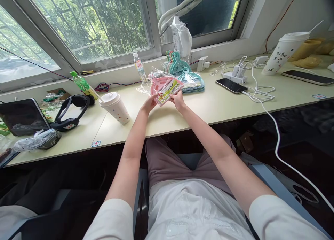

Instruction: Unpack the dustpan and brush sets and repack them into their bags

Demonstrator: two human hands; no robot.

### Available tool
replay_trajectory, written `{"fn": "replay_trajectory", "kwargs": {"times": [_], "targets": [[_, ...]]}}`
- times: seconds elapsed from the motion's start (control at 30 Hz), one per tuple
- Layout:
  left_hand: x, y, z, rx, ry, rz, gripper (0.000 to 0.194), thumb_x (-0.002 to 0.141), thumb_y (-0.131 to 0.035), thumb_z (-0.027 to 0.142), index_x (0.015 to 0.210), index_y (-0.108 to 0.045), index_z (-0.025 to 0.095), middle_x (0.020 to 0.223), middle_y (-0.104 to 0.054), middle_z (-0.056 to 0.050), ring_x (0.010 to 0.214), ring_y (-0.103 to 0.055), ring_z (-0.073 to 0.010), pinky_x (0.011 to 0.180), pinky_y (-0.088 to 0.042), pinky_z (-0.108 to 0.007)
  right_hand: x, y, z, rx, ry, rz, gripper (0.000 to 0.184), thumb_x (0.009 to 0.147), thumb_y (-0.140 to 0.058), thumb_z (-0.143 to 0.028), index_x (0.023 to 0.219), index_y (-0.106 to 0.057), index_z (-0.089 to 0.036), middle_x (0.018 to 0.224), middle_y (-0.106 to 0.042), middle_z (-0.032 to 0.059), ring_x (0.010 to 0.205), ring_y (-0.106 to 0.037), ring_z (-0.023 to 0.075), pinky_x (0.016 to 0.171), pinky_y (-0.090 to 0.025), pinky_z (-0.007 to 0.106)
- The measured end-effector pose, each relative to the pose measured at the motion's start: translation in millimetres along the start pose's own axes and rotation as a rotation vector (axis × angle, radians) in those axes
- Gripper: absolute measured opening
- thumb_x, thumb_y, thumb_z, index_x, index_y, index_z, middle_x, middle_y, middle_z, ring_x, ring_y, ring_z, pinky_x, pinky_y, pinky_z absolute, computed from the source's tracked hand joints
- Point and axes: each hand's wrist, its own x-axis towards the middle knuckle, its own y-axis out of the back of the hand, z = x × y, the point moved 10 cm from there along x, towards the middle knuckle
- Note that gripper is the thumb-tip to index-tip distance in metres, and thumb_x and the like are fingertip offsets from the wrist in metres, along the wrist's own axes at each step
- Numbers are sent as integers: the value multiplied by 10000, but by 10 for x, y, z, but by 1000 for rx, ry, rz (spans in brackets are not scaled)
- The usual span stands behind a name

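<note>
A pink mini dustpan-and-brush set in clear plastic wrap, with a yellow-green label and white bristles, is held up over the desk. My left hand grips its lower left edge. At its lower right corner, the fingers of my right hand are closed on the same set. Just behind it lies a wrapped teal dustpan set on a small stack. Farther back, several dustpans in teal, green and pink stand nested together near the window sill.
A white lidded cup stands left of my hands. Beyond are a clear bottle, a green-capped bottle, headphones and a tablet. To the right lie a phone, white cables and a taller cup.
</note>
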Motion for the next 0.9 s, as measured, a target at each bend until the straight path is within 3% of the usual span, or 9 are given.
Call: {"fn": "replay_trajectory", "kwargs": {"times": [0.17,0.3,0.43,0.6,0.7,0.8,0.9], "targets": [[7,61,-15,-32,28,-5,479,965,-630,337,1423,-586,204,1199,-761,-59,1114,-724,-239,963,-607,-345,25,-26,-20,-16,11,-79,436,726,-664,-63,997,-400,-282,1050,-652,-27,1078,-671,177,908,-640,447],[-12,78,79,-40,-16,-24,621,932,-663,293,1525,-478,289,1254,-742,-10,1098,-724,-194,914,-605,-289,14,-75,-39,-42,19,-140,474,702,-707,-104,1038,-431,-293,1019,-673,-31,1086,-679,206,922,-626,498],[-53,-88,-28,62,68,-138,575,929,-650,274,1488,-536,202,1223,-753,-73,1062,-735,-229,926,-601,-326,29,7,-66,-28,34,-60,444,734,-692,-126,1047,-426,-292,1082,-672,-21,1103,-684,188,939,-620,451],[-119,-370,-241,100,208,-335,542,962,-617,447,1421,-607,158,1234,-743,-146,1074,-736,-281,963,-590,-383,75,165,-86,53,48,63,413,732,-656,-76,998,-408,-271,1134,-663,11,1113,-677,180,909,-635,396],[-81,-378,-171,70,125,-300,572,921,-683,448,1440,-593,224,1288,-724,-114,1146,-713,-262,957,-591,-348,82,165,-75,56,38,66,422,730,-653,-73,1000,-399,-275,1137,-668,10,1101,-685,184,897,-641,409],[-37,-332,-23,51,-29,-225,686,847,-766,298,1491,-531,277,1359,-691,-61,1223,-675,-237,997,-571,-317,66,143,-48,66,12,69,426,731,-622,-59,1016,-397,-281,1072,-669,-15,1045,-695,163,881,-646,395],[-14,-250,2,84,-64,-133,750,773,-779,160,1476,-537,256,1346,-699,-54,1220,-673,-237,981,-575,-308,42,119,-35,90,-4,67,438,708,-584,-27,1019,-403,-277,1000,-656,-35,977,-697,144,856,-651,375]]}}
